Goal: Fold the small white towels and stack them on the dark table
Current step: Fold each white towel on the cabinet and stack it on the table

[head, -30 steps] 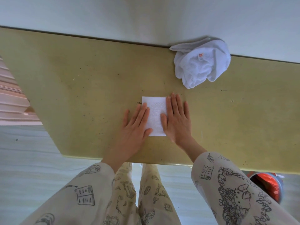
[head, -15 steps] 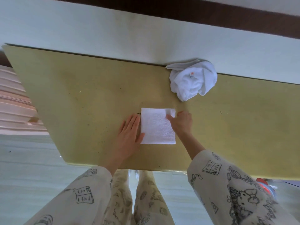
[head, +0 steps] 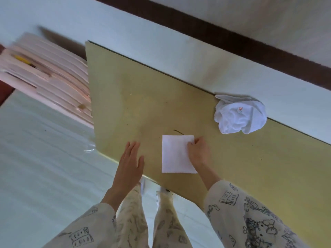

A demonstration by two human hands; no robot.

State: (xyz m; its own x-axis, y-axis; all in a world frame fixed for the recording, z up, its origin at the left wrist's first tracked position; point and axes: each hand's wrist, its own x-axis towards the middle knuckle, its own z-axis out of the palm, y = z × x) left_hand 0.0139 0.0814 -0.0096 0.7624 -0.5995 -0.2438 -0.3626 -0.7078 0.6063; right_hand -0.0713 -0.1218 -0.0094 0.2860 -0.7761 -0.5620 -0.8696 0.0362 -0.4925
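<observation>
A small white towel [head: 174,154], folded into a neat rectangle, lies on the yellowish table [head: 136,104] near its front edge. My right hand [head: 198,151] pinches the folded towel at its far right corner, fingers curled on the cloth. My left hand [head: 129,163] hovers flat with straight fingers to the left of the towel, apart from it, over the table's front edge. A bunched heap of white towels [head: 239,116] with a small red label sits at the table's far edge on the right.
A pale wall with a dark brown band [head: 232,42] runs behind the table. A stack of pink slatted panels [head: 50,74] stands left of the table. Light floor [head: 44,158] lies below; my patterned trousers and sleeves fill the bottom.
My left hand has slid off the folded towel to the left. My right hand went from pressing flat to pinching the towel's far right corner. The camera has swung left and tilted.
</observation>
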